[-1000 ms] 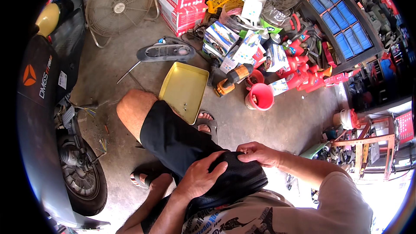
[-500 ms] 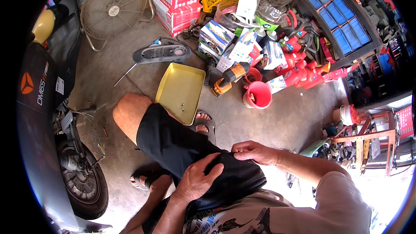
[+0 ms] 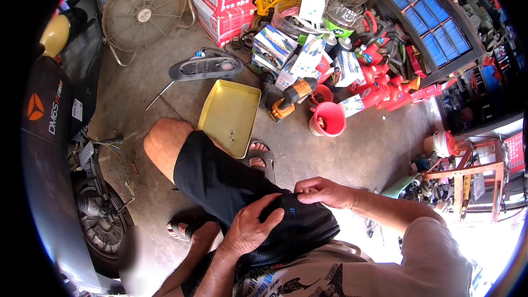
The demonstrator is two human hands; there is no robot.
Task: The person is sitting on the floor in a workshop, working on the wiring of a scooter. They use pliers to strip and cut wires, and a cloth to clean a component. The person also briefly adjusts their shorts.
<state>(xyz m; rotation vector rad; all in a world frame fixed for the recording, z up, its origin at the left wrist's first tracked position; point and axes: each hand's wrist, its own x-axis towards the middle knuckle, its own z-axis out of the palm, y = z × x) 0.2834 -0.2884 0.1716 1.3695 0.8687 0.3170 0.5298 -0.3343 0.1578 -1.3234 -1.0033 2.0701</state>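
Observation:
A piece of black mesh fabric (image 3: 300, 225) is spread over my lap, against my shirt. My left hand (image 3: 250, 228) grips its left side, thumb lying on top and fingers bent over the far edge, their tips partly hidden. At the far right corner, my right hand (image 3: 322, 192) pinches the fabric between thumb and bent fingers. A small blue mark shows on the mesh between the hands. Under it are my black shorts (image 3: 220, 173).
A yellow tray (image 3: 230, 115) with a few tiny parts lies beyond my knee. Past it are a cordless power tool (image 3: 291, 99), a red bucket (image 3: 328, 120) and a long black part (image 3: 206, 68). A scooter (image 3: 47, 132) stands left, a fan (image 3: 144, 14) behind.
Both hands hold nearly the same place on the fabric. A blue mark now shows on the mesh, and a pale blurred patch has appeared beside the scooter's wheel.

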